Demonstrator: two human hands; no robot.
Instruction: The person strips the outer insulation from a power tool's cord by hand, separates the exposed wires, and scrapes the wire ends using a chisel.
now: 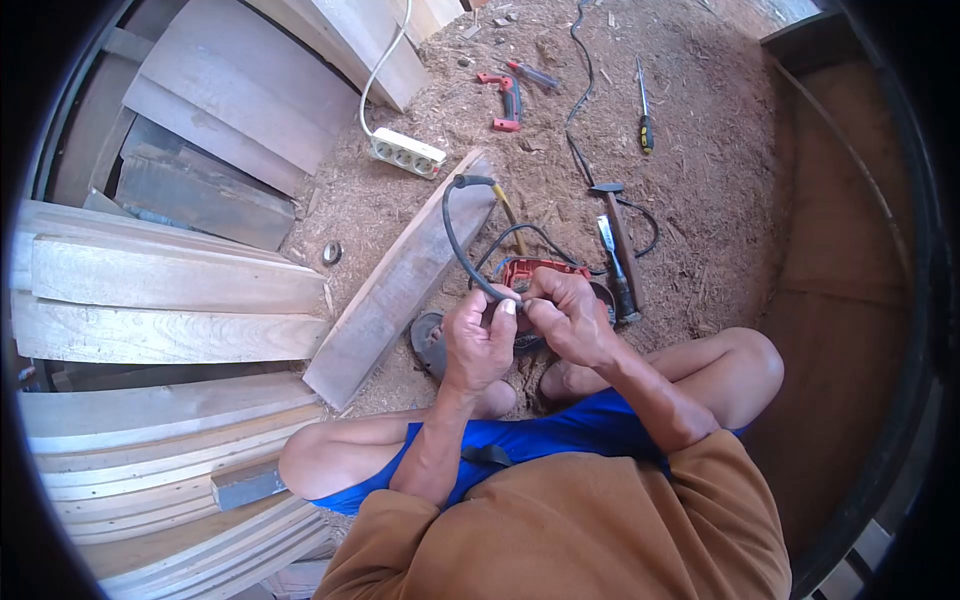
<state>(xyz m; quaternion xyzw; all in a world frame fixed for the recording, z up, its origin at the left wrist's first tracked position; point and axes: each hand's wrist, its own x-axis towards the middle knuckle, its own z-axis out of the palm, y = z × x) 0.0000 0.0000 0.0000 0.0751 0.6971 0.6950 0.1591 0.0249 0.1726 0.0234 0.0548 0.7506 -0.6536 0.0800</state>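
Observation:
My left hand (478, 338) is closed on a black power cord (456, 236), with the thumb and fingers pinched near its end. My right hand (568, 315) meets it there, fingertips pinched at the same spot; the cord's very end is hidden between them. Just beyond the hands lies a red power tool casing (540, 268), partly covered by them. A grey round part (430, 343) shows left of my left hand. Right of my right hand, a chisel (618, 262) and a hammer (624, 235) lie side by side on the sawdust.
A wooden plank (400, 275) lies diagonally at left, near a white power strip (408, 154) and a tape roll (332, 253). Farther off are a red-black handle piece (507, 103), a clear-handled tool (533, 74) and a screwdriver (645, 110). Stacked boards (170, 290) line the left side.

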